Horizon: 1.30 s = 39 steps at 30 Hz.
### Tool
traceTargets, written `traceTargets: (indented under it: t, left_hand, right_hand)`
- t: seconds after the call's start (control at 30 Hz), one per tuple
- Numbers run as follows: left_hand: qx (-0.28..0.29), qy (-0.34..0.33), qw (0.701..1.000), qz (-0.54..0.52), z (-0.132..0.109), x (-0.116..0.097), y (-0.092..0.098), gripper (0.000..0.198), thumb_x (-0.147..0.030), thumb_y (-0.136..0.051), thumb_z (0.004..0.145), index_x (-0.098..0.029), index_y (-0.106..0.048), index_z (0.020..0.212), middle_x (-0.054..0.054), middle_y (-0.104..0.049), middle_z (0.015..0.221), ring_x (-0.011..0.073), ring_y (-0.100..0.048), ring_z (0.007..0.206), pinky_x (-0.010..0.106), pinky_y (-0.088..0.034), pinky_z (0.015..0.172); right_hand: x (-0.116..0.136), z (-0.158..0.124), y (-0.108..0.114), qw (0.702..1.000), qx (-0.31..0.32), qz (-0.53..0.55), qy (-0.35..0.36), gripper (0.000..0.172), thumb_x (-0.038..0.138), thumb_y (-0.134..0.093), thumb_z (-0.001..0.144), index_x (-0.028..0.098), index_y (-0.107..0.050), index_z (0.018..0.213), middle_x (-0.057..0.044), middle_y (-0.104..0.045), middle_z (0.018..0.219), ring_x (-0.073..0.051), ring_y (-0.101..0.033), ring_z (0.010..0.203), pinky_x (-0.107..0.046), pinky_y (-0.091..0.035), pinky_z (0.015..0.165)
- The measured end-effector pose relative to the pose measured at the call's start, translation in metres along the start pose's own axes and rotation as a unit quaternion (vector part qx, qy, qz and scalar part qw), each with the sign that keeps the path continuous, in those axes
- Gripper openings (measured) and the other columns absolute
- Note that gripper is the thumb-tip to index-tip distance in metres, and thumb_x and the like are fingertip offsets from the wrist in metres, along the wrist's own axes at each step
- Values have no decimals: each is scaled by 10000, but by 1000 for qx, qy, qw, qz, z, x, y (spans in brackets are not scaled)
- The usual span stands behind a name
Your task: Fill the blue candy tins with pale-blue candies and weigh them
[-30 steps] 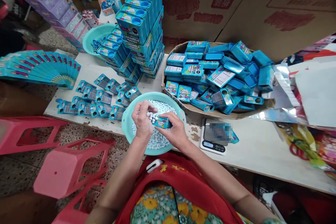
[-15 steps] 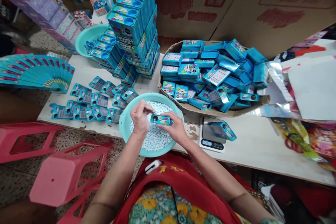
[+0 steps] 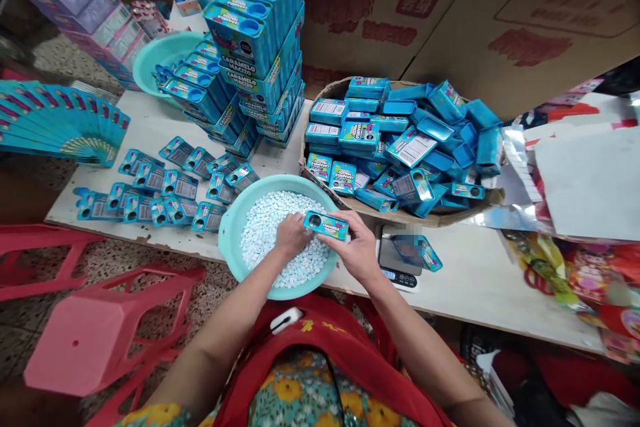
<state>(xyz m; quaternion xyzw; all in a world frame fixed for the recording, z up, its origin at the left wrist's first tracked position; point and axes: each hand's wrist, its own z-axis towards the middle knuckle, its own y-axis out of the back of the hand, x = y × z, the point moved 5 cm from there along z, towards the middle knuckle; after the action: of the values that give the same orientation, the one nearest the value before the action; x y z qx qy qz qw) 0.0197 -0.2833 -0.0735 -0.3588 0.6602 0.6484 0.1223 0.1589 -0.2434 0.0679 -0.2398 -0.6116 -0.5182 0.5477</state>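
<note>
A turquoise basin (image 3: 227, 233) full of small pale candies (image 3: 260, 233) stands at the table's front edge. Down among these candies is my left hand (image 3: 293, 235), its fingers curled closed on some of them, the tips partly hidden. Over the basin's right side, my right hand (image 3: 361, 248) grips a small blue tin (image 3: 327, 226) between thumb and fingers. The tin has a round dark hole at its left end and colourful lettering on the side towards me.
Right of the basin, a kitchen scale (image 3: 400, 267) bears a blurred blue tin. Behind stands a cut-down carton (image 3: 313, 177) heaped with blue tins. Several tins (image 3: 180, 183) lie at left, before a tall stack of tin-filled display boxes (image 3: 273, 90). Red stools (image 3: 75, 340) stand at lower left.
My left hand has dropped from above the basin into the candies. My right hand has moved slightly right with the tin, away from the left hand. The view has shifted a little.
</note>
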Motion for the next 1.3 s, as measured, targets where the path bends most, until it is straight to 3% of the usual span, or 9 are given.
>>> traceTargets:
  t: [0.07, 0.13, 0.23, 0.3, 0.4, 0.5, 0.7, 0.83, 1.3]
  left_hand:
    - [-45, 52, 992, -101, -7, 17, 15, 91, -295, -638, 708, -210, -606, 723, 75, -604, 833, 245, -559, 882, 305, -402, 733]
    - [-101, 108, 965, -219, -12, 32, 31, 134, -313, -666, 675, -204, -588, 661, 39, -594, 748, 208, -566, 793, 275, -404, 687]
    - [-147, 166, 922, -319, -17, 36, 52, 263, -433, -598, 742, -192, -548, 651, 0, -539, 624, 140, -510, 569, 236, -377, 541]
    - [-155, 200, 863, -437, -20, 27, 63, 296, -476, -578, 762, -190, -527, 703, -23, -505, 592, 101, -426, 448, 215, -324, 446]
    - [-168, 185, 729, -637, -22, 0, 81, 280, -415, -663, 713, -188, -499, 728, -34, -507, 611, 87, -434, 445, 210, -357, 436]
    - [-205, 144, 676, -693, -22, -23, 98, 273, -356, -677, 703, -176, -473, 670, -26, -516, 620, 104, -512, 514, 242, -448, 521]
    - [-259, 133, 669, -684, -19, -34, 111, 257, -372, -640, 737, -175, -483, 683, -24, -536, 635, 113, -559, 537, 260, -477, 566]
    - [-258, 146, 667, -683, -15, -32, 111, 277, -381, -655, 727, -176, -477, 671, -30, -514, 611, 104, -539, 515, 249, -454, 533]
    - [-259, 124, 703, -650, -13, -44, 116, 316, -414, -644, 763, -162, -488, 653, -29, -494, 581, 94, -510, 509, 228, -425, 515]
  right_hand:
    - [-4, -3, -5, 1000, 3, 3, -6, 341, 340, -772, 698, 235, -661, 1003, -49, -624, 981, -211, -605, 935, -357, -486, 856]
    - [-9, -5, -9, 1000, 0, 1, -9, 339, 335, -773, 696, 231, -661, 999, -50, -621, 971, -211, -605, 929, -356, -486, 848]
    - [-16, -7, -16, 1000, 12, -10, -14, 326, 343, -763, 703, 232, -662, 993, -52, -624, 972, -217, -603, 932, -367, -485, 852]
    - [-20, -6, -24, 999, 27, -21, -10, 319, 337, -756, 708, 234, -661, 994, -52, -628, 973, -220, -604, 935, -373, -485, 856]
    - [-24, -7, -40, 998, 48, -43, 5, 314, 301, -743, 715, 232, -655, 1008, -54, -631, 967, -225, -598, 942, -377, -483, 852]
    - [-21, -10, -55, 995, 76, -57, 20, 295, 260, -733, 718, 232, -654, 1000, -52, -638, 947, -226, -598, 920, -376, -482, 836]
    - [-4, -10, -58, 990, 84, -107, 35, 334, 273, -770, 688, 240, -659, 1002, -47, -652, 953, -245, -588, 940, -389, -456, 843]
    - [-1, -5, -53, 990, 85, -108, 33, 336, 312, -778, 687, 247, -664, 996, -46, -656, 946, -247, -592, 934, -391, -448, 834]
    - [-1, 0, -51, 994, 81, -64, 17, 358, 298, -802, 670, 223, -669, 993, -42, -655, 930, -229, -601, 919, -365, -458, 832]
